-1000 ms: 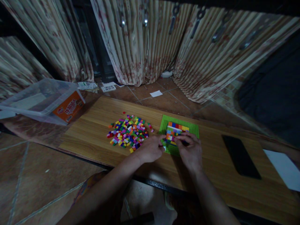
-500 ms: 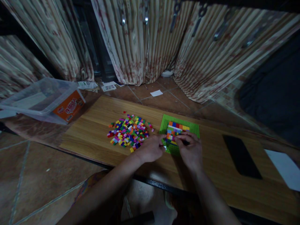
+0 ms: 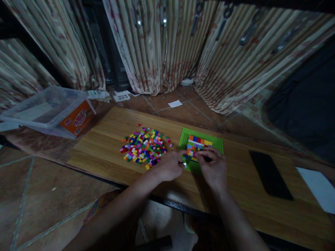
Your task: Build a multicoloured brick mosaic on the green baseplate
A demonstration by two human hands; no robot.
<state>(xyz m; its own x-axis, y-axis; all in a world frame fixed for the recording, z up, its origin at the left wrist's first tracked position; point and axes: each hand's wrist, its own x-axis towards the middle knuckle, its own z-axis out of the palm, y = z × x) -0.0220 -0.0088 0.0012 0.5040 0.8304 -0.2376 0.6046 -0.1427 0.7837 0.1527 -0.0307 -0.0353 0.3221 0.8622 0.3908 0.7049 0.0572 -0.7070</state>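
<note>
Over the green baseplate point(image 3: 217, 143), both hands: left hand point(image 3: 171, 166) at the brick build's point(image 3: 195, 141) near left edge, index extended; right hand point(image 3: 212, 166) on its near right, thumb and fingertips close together, grip unclear. Loose brick pile point(image 3: 143, 146) beyond left hand, on table point(image 3: 102, 139).

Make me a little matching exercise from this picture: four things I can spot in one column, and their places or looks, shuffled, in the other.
1. Clear plastic bin
2. Green baseplate
3. Loose bricks
4. Flat black object

A. Under the block of set bricks
B. On the wooden top, to the right of the right hand
C. Bears an orange label
D. In a many-coloured spread

Right pairs: 1-C, 2-A, 3-D, 4-B
</note>
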